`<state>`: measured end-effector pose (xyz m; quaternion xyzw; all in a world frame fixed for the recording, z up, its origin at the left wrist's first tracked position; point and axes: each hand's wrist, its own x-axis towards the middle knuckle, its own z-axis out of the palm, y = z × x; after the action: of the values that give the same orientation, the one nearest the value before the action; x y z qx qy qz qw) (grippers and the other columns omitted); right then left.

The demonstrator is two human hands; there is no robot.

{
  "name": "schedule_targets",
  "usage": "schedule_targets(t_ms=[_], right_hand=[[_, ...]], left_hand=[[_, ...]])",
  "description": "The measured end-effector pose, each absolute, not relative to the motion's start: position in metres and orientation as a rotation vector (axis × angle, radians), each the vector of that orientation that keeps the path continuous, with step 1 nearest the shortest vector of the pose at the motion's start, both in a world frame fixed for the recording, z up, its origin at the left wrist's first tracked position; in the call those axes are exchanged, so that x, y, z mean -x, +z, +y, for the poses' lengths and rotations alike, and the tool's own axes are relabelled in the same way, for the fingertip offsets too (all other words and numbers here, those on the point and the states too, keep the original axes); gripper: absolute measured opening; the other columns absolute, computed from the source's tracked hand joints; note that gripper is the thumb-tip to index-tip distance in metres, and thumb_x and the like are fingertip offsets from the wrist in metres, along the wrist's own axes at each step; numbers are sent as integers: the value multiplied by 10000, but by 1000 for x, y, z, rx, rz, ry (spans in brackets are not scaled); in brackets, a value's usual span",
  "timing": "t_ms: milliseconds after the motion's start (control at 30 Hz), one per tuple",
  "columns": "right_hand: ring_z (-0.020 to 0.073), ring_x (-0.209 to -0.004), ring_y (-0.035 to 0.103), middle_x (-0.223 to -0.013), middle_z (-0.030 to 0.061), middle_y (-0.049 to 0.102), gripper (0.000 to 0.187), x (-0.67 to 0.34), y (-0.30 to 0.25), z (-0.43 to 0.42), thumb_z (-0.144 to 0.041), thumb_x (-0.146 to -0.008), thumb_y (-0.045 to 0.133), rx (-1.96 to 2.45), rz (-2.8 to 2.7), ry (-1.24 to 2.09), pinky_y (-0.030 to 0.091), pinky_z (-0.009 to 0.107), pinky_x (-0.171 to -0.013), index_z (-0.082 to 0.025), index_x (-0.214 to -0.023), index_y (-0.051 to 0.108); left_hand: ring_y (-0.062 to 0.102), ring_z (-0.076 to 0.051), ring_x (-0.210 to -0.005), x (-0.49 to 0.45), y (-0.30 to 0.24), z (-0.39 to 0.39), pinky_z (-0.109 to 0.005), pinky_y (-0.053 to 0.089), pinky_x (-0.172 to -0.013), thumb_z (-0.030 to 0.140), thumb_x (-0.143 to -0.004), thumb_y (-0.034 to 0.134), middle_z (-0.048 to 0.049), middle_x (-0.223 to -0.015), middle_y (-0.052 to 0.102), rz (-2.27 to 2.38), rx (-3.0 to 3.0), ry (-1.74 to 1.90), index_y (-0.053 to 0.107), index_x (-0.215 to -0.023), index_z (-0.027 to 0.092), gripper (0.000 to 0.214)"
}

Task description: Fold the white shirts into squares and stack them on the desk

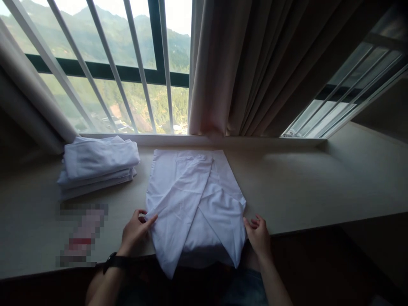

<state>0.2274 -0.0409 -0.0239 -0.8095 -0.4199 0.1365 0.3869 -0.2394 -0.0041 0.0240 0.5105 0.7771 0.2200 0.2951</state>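
A white garment (194,204) lies partly folded on the beige sill counter (302,187), its lower flaps hanging over the front edge. My left hand (136,231), with a black watch on its wrist, pinches the garment's left edge between thumb and fingers. At the garment's lower right corner my right hand (259,236) has its fingers curled and touching the cloth edge; a firm hold on it cannot be made out.
A stack of folded white garments (97,165) sits at the counter's left. A blurred patch (81,233) lies near the front left. Behind are a barred window (127,72) and beige curtains (255,63).
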Motion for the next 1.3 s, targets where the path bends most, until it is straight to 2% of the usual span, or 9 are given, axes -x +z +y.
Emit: schedule_targets(t_ms=[133, 267, 433, 533, 667, 833, 1033, 1167, 1300], right_hand=[[279, -864, 691, -932, 104, 709, 759, -212, -19, -65, -602, -776, 608, 2125, -1103, 519, 507, 353, -766, -137, -1362, 477], [285, -903, 692, -941, 112, 721, 456, -204, -23, -57, -488, -793, 607, 2204, -1253, 528, 492, 350, -775, -182, -1130, 641], [251, -908, 701, -915, 89, 734, 233, -218, -30, -55, -428, -812, 593, 2120, -1253, 621, 498, 313, -774, -221, -902, 653], [263, -879, 699, -899, 96, 731, 240, -220, -23, -59, -404, -805, 604, 2158, -1282, 567, 495, 324, -758, -204, -928, 649], [287, -922, 688, -957, 135, 722, 324, -189, -2, -56, -394, -819, 593, 2133, -1226, 297, 498, 340, -766, -168, -1047, 636], [180, -699, 698, -844, 77, 728, 202, -100, 19, -2, -343, -854, 584, 1822, -1134, 1053, 507, 237, -574, -170, -933, 652], [147, -533, 615, -606, 41, 644, 192, -41, 25, 85, -337, -849, 625, 1857, -1041, 1151, 439, 199, -436, -147, -829, 639], [132, -478, 546, -508, -8, 568, 184, -45, 25, 107, -319, -770, 699, 1880, -1075, 1124, 369, 185, -400, -150, -825, 655], [124, -489, 544, -505, -12, 568, 154, -60, 17, 110, -304, -768, 680, 1874, -1155, 1069, 366, 181, -427, -152, -790, 668]], left_hand=[[667, -205, -720, 231, 30, -11, -245, 375, -598, 619, -762, 649, -4, -854, 707, 2134, -1453, 506, 528, -1062, 248, 492], [659, -211, -795, 228, 27, -16, -248, 382, -634, 559, -774, 658, -19, -895, 699, 2095, -1532, 520, 529, -1061, 237, 450], [647, -212, -855, 221, 26, -16, -263, 446, -708, 573, -808, 605, -38, -930, 691, 1991, -1544, 707, 578, -1102, 218, 461], [650, -218, -884, 216, 29, -15, -270, 471, -733, 512, -782, 648, -55, -981, 700, 1937, -1512, 804, 594, -1171, 202, 500], [659, -234, -890, 218, 29, -15, -266, 485, -706, 464, -723, 720, -69, -967, 713, 1950, -1394, 868, 628, -1090, 188, 468], [668, -209, -817, 226, 16, -17, -250, 505, -631, 529, -663, 766, -47, -906, 706, 1786, -1205, 935, 606, -1082, 194, 561], [677, -192, -788, 235, 3, -18, -289, 558, -658, 541, -620, 796, -43, -895, 689, 1523, -969, 1067, 540, -1162, 188, 696], [671, -185, -758, 237, 0, -17, -268, 545, -630, 477, -638, 802, -32, -847, 692, 1555, -989, 1059, 568, -1099, 184, 595], [665, -167, -725, 234, 5, -18, -235, 510, -615, 421, -706, 769, -28, -817, 707, 1756, -1131, 974, 615, -1049, 185, 444]])
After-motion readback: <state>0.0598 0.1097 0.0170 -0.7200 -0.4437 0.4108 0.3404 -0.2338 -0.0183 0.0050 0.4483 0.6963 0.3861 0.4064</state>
